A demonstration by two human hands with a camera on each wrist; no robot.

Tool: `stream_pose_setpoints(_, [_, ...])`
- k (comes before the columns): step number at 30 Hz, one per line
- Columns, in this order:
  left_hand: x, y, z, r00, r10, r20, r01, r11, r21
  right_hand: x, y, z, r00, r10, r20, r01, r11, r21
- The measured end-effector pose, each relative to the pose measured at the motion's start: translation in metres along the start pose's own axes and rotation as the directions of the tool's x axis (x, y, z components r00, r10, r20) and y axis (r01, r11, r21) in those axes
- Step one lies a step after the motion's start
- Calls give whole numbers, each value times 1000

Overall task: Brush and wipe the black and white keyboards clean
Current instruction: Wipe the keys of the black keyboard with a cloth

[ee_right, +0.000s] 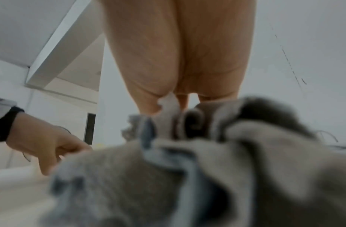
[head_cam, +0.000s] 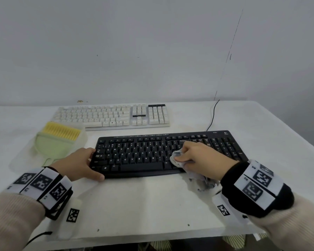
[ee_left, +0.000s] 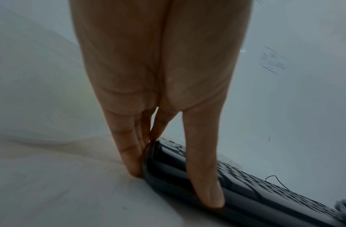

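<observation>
The black keyboard (head_cam: 143, 156) lies in the middle of the white table (head_cam: 143, 200). My right hand (head_cam: 183, 156) grips a crumpled grey cloth (head_cam: 175, 157) and presses it on the keys right of the letter block. The cloth's tail hangs over the front edge. My left hand (head_cam: 95, 164) braces the keyboard's left end, with straight fingers along the side and the thumb on the front rim. In the left wrist view that hand (ee_left: 174, 187) touches the black keyboard (ee_left: 245, 192). The cloth (ee_right: 187, 169) fills the right wrist view and hides my fingers. The white keyboard (head_cam: 112, 115) sits behind.
A green brush with yellow bristles (head_cam: 58, 140) lies in a translucent dustpan (head_cam: 24, 158) to the left of the black keyboard. A black cable (head_cam: 213, 113) runs from the back right towards the wall. The table's front edge (head_cam: 152, 234) is close to my wrists.
</observation>
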State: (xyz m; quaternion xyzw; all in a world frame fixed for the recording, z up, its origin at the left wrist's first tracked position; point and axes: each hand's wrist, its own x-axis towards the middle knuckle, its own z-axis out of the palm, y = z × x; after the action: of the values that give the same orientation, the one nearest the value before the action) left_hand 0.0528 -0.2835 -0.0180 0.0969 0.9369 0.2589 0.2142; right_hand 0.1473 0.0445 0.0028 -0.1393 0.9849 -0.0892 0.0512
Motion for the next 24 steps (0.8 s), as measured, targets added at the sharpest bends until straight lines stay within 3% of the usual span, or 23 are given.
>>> stream_pose_setpoints(13, [-2,2,-2,1000,-11,1,11,1000,18,-28,55,-14,980,195,-37,-199,966,-163])
stream_pose_setpoints(17, [-2,2,-1,1000,-10,2,10,1000,7,-25,43,-15,991,129,-39,-131,991,-34])
stream_pose_setpoints(21, [-4,5,-1,1000,-15,-2,15,1000,3,-25,45,-7,989,137,47,-133,988,-83])
stream_pose_setpoints(24, [-5,5,-1,1000,-16,-1,16,1000,0,-33,56,-10,982,185,26,-182,979,-96])
